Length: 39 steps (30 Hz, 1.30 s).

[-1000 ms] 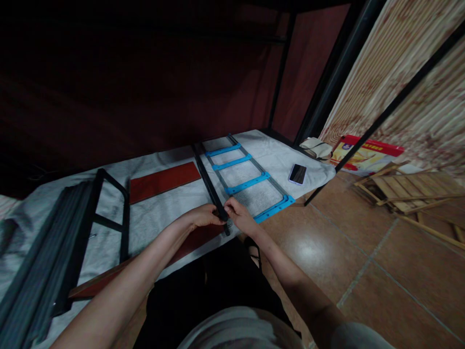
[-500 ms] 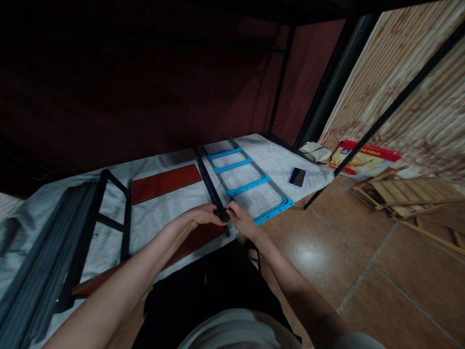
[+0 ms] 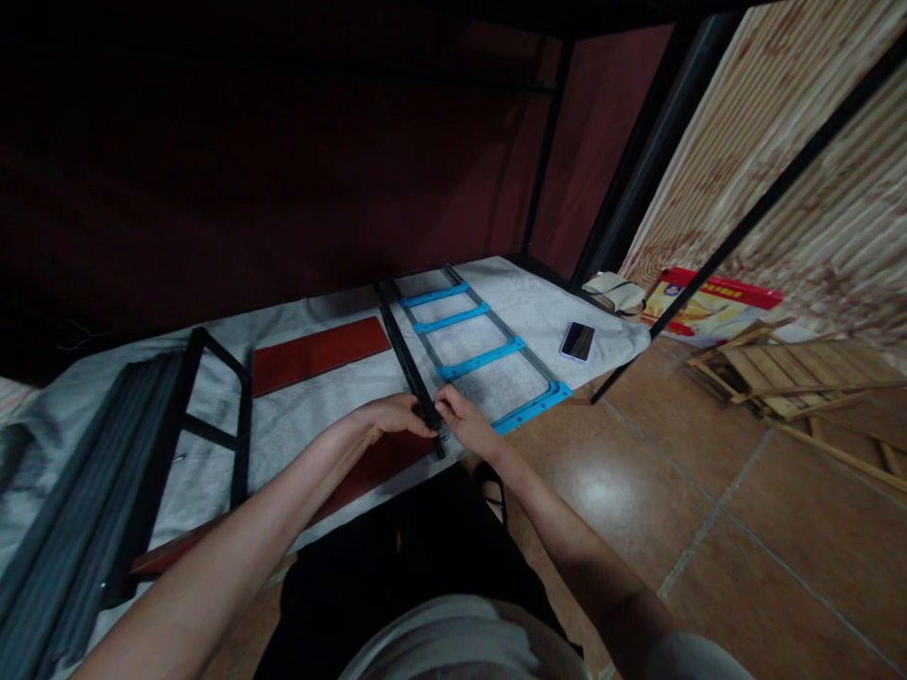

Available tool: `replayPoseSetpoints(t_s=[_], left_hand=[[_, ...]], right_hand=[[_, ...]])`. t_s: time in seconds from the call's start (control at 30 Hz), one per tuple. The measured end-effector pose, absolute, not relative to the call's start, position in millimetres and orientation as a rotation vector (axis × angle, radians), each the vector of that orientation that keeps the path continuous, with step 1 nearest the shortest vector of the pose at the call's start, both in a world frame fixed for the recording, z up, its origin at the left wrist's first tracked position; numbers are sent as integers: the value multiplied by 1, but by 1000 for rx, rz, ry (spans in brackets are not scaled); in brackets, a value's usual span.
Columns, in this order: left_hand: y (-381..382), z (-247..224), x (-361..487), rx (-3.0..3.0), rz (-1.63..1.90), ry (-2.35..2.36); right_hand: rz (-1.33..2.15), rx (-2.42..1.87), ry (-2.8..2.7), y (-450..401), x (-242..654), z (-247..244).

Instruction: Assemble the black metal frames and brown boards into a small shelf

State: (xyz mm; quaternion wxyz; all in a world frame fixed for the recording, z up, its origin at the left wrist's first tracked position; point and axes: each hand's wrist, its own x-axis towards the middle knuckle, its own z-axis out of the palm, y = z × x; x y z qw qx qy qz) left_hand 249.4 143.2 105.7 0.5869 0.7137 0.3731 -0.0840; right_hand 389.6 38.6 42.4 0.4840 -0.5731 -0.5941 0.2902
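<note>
Long, slim black metal bar (image 3: 403,354), running away from you over a white cloth (image 3: 294,416), its near end beside the cloth's front edge. Your left hand (image 3: 401,414) pinches the bar from its left, just short of that end. Your right hand (image 3: 460,416) meets it from the right, fingers curled; whether they grip the bar or a small part cannot be told. For good control, brace with the left and work with the right fingertips alone, lest the end twist or slip over the edge. Close along the bar's right side: a blue-and-grey ladder-shaped frame (image 3: 486,357), likely to catch a sideways swing. Left of the bar: two flat red-brown boards, one far (image 3: 322,354), one near (image 3: 386,467), with open cloth between. Right of the bar's near end, past the edge, brown tiled floor (image 3: 624,510) gives your elbow room.
</note>
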Motion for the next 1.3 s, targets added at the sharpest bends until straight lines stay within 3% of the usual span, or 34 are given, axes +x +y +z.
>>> replayPoseSetpoints(t_s=[1.0,1.17,1.3], left_hand=[[146,101,251,1657,-229,859],[148,108,248,1651,-223,825],[150,113,246,1636,-194,816]], right_hand=[[923,-1343,-1287,44,390,44],[897,-1351,-1260,43,396,27],[745,-1616,-1204,28,397,-4]])
